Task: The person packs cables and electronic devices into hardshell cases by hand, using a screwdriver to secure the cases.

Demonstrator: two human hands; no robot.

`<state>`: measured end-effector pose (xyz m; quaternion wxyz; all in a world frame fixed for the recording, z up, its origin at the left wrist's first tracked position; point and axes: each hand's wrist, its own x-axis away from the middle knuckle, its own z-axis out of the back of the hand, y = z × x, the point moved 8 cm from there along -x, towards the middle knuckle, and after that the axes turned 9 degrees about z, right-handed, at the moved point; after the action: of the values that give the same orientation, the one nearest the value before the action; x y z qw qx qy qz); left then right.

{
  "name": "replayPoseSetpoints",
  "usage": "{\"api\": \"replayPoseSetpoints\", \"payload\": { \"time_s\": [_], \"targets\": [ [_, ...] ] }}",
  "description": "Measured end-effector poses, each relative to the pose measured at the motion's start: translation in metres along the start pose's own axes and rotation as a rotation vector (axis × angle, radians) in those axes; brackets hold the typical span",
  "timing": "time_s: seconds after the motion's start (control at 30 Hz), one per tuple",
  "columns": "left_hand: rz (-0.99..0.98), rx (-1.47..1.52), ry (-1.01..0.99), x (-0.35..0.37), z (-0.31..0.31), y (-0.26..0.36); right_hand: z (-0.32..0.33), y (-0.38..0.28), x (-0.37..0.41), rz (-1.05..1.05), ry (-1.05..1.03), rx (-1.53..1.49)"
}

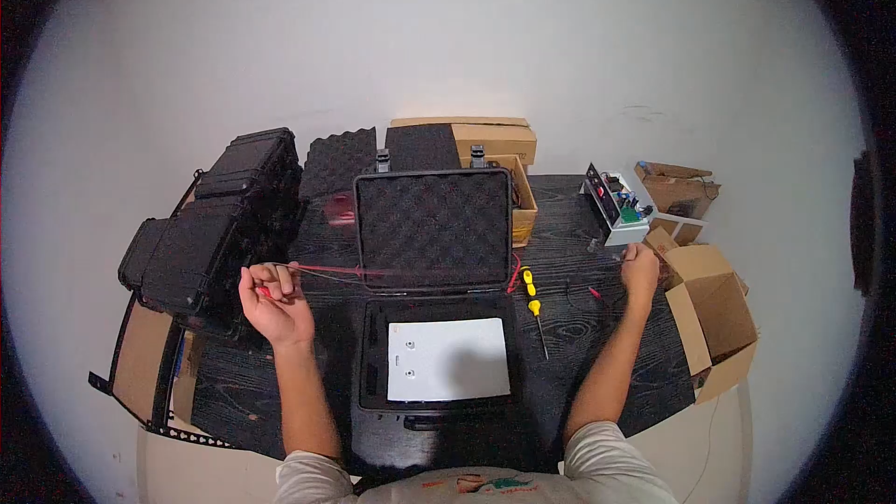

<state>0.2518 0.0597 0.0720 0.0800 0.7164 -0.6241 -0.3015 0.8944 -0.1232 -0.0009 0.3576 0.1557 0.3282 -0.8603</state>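
My left hand point(275, 303) is raised beside the open case, its fingers closed around a red wire point(327, 269). A small red piece shows in the palm. The wire runs right, blurred, across the front of the lid. My right hand point(640, 273) is closed at the right, just in front of an open electronics unit point(618, 205) with a green circuit board; what its fingers hold is hidden. The black hard case point(362, 355) lies open between my arms, its lid point(434, 229) lined with egg-crate foam. A white panel point(448, 359) with two small round fittings lies inside.
A yellow-and-black screwdriver point(533, 303) lies right of the case, near a thin lead with a red end point(595, 293). Black hard cases point(215, 224) are stacked at the left. Foam sheets point(341, 163) and cardboard boxes point(495, 138) stand behind. An open carton point(714, 308) sits at the right edge.
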Motion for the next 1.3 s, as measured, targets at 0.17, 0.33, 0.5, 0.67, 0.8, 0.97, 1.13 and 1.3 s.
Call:
{"api": "replayPoseSetpoints", "payload": {
  "time_s": [0.17,0.33,0.5,0.67,0.8,0.97,1.13,1.3],
  "targets": [
    [-0.022,-0.027,0.019,-0.002,0.008,-0.006,0.02,0.0,0.002,-0.106,0.144,-0.029],
    [-0.083,0.014,0.092,-0.005,0.019,0.004,0.014,0.008,-0.006,-0.002,0.162,-0.223],
    [-0.083,0.016,0.101,-0.007,0.024,0.007,0.0,0.009,-0.011,0.038,0.136,-0.457],
    [0.025,-0.044,-0.042,-0.011,0.015,-0.009,-0.007,-0.052,0.013,0.064,-0.397,-0.812],
    [0.163,-0.219,-0.044,0.005,-0.018,-0.042,0.008,-0.131,0.043,0.226,-0.591,-0.671],
    [0.469,-0.75,-0.4,0.048,-0.055,-0.095,0.021,-0.227,0.088,0.465,-0.662,-0.828],
    [0.662,-0.858,-0.843,0.097,-0.088,-0.137,0.013,-0.273,0.132,0.575,-0.661,-0.922],
    [0.866,-0.752,-0.971,0.124,-0.092,-0.156,0.02,-0.291,0.146,0.634,-0.502,-0.734]
  ]
}}
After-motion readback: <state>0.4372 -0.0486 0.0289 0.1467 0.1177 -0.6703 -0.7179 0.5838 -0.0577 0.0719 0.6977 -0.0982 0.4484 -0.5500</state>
